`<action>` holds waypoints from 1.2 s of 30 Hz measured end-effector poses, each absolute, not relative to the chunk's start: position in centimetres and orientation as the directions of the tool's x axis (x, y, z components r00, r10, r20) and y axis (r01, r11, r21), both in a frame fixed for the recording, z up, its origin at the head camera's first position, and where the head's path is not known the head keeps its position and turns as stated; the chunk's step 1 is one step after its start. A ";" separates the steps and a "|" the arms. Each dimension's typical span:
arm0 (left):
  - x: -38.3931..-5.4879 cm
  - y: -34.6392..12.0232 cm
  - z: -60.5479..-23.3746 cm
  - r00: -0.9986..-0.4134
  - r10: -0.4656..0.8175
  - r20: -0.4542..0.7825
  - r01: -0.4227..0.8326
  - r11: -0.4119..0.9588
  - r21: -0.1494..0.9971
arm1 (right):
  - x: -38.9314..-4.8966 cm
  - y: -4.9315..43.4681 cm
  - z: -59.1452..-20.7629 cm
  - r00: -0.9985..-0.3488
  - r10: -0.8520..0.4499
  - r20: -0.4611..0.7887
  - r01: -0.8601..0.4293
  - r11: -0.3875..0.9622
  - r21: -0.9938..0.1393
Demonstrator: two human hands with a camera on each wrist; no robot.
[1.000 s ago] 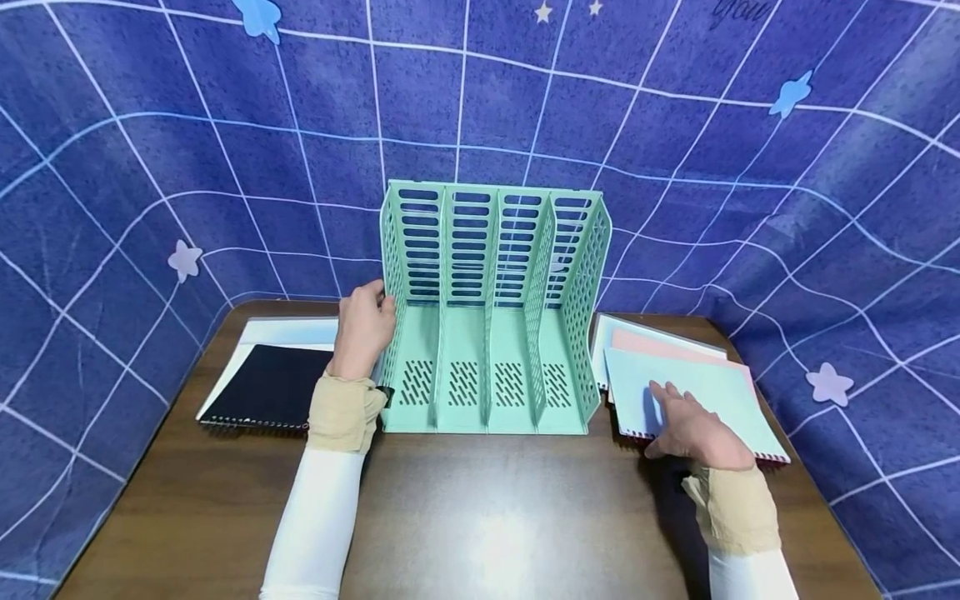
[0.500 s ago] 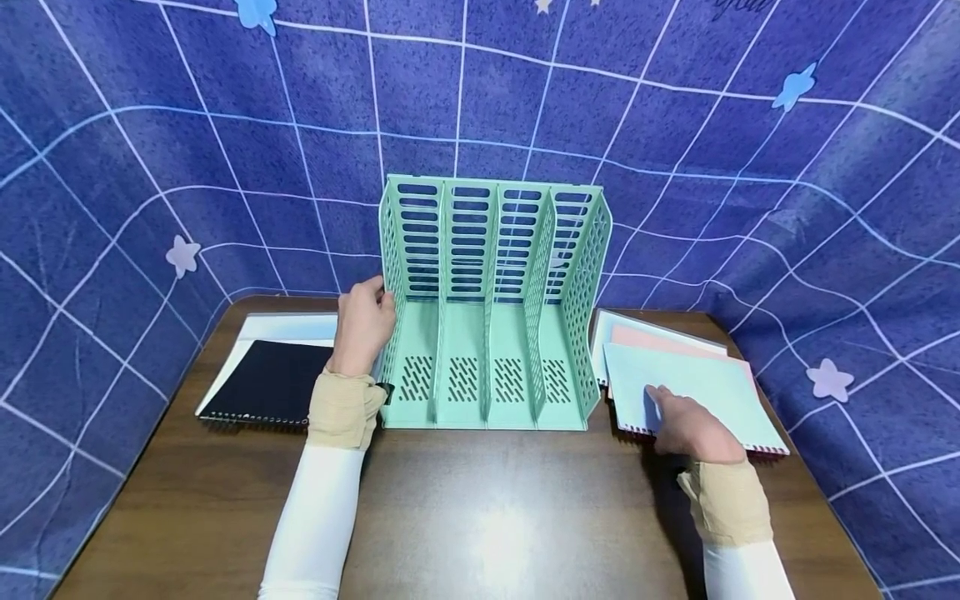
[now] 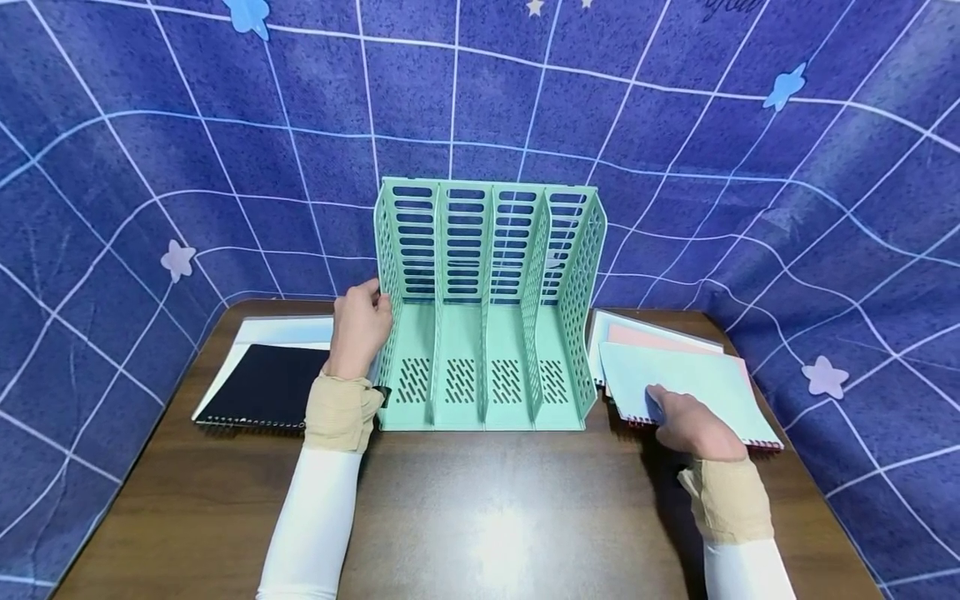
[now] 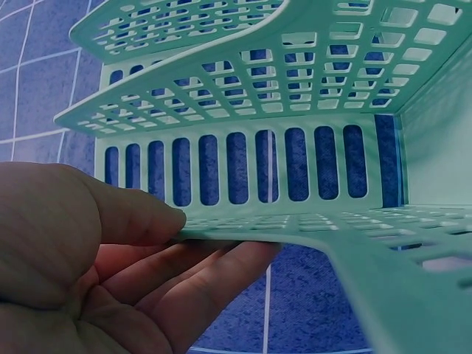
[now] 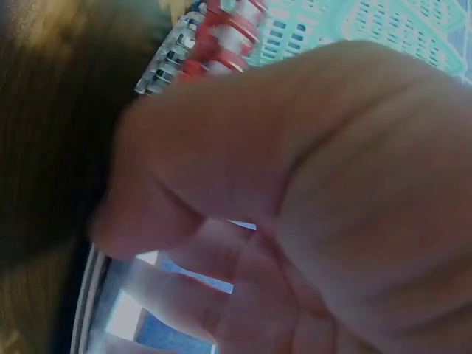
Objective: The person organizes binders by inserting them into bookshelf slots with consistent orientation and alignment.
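Note:
A mint-green file rack (image 3: pixel 459 321) with upright dividers stands mid-table against the cloth. My left hand (image 3: pixel 360 325) holds its left side wall; in the left wrist view the thumb is on the inner face of the perforated wall (image 4: pixel 295 221), with the fingers on the outside. At the right, my right hand (image 3: pixel 697 425) grips a light-blue spiral notebook (image 3: pixel 690 379) by its near, red-ringed edge. In the right wrist view the bent thumb is at that edge and the fingers lie across the blue cover, hiding much of it.
Under the blue notebook lie a pink notebook (image 3: pixel 637 336) and a white one (image 3: pixel 600 329). A black spiral notebook (image 3: pixel 262 385) rests on pale ones (image 3: pixel 285 329) at the left. Blue star-patterned cloth (image 3: pixel 480 100) surrounds the brown table (image 3: pixel 450 517) at the back and sides.
My right fingers, spread over the blue notebook a second ago, have drawn together at its near edge. That edge has shifted slightly up and away. My left hand stays on the rack.

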State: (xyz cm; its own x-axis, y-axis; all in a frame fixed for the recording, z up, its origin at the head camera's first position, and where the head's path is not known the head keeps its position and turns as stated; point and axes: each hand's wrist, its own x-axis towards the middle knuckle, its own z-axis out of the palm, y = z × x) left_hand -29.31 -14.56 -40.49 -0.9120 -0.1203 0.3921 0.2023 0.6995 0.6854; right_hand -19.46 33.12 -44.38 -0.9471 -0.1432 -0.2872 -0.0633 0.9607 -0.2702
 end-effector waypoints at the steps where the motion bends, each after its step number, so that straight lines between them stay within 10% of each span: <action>1: -29.3 -14.6 -40.5 -0.914 -0.120 0.389 0.202 0.696 0.689 | -19.5 33.2 -44.3 -0.948 -0.156 -0.277 -0.078 0.959 -0.273; 10: -29.4 -14.7 -40.6 -0.916 -0.124 0.382 0.194 0.696 0.691 | -19.3 34.0 -43.5 -0.963 -0.152 -0.223 -0.085 0.955 -0.283; 18: -29.4 -14.6 -40.6 -0.914 -0.128 0.385 0.192 0.699 0.689 | -19.2 35.4 -42.6 -0.981 -0.165 0.106 -0.186 0.953 -0.238; 36: -29.2 -14.7 -40.4 -0.908 -0.126 0.399 0.201 0.704 0.681 | -17.3 35.8 -38.8 -0.771 0.016 0.636 -0.195 0.946 -0.260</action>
State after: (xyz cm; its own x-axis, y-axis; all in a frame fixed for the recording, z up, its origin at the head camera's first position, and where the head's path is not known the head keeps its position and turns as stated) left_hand -29.24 -14.66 -40.42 -0.9082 -0.1261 0.3990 0.2012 0.7044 0.6807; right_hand -17.33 35.78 -38.83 -0.7712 0.0158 0.6364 -0.1953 0.9456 -0.2601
